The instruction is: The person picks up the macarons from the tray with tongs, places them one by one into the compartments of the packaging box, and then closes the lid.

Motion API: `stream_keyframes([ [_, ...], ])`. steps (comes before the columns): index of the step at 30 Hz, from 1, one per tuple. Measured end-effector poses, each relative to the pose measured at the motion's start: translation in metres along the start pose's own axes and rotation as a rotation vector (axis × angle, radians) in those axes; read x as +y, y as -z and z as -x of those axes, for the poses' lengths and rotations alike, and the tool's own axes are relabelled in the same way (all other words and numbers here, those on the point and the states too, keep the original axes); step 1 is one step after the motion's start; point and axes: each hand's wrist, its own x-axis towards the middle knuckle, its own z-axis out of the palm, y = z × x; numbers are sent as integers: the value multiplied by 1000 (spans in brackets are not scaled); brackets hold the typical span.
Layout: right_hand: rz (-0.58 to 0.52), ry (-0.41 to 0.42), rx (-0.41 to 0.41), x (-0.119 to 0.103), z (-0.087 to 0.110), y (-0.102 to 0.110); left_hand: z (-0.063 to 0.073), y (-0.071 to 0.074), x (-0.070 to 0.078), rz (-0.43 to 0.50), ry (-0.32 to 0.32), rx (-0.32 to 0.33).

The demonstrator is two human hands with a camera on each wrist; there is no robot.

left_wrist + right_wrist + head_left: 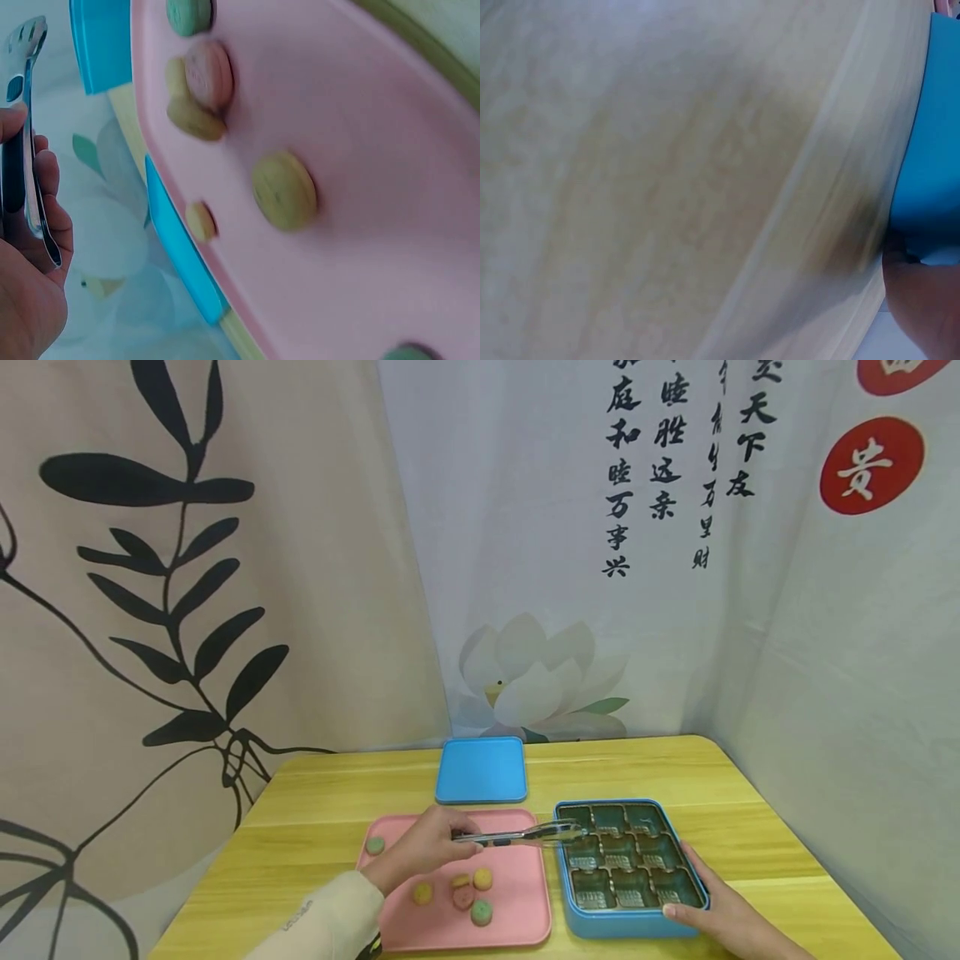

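My left hand (438,839) grips a pair of metal tongs (517,836) with black on the handle, held above the pink tray (517,893). The tongs point right, their tips over the left side of a blue box (622,927); I see nothing between them. Inside the box sits a dark insert (618,856) divided into several compartments. My right hand (723,906) holds the box's right side, its thumb at the near right corner. Several macarons lie on the tray: yellow (285,190), pink (209,75) and green (482,912).
A blue lid-like tray (482,770) lies flat behind the pink tray. Everything stands on a yellow wood-grain table (315,810). A printed curtain (337,568) hangs behind the table and along its right side.
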Motion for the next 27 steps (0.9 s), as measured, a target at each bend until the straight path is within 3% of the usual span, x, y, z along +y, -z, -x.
stream_keyframes([
  [11,-17,3,-6,1,0,-1,-8,-26,10,-39,-44,-56],
  [27,-28,1,-4,1,0,-1,-8,-28,7,-91,-35,-28],
])
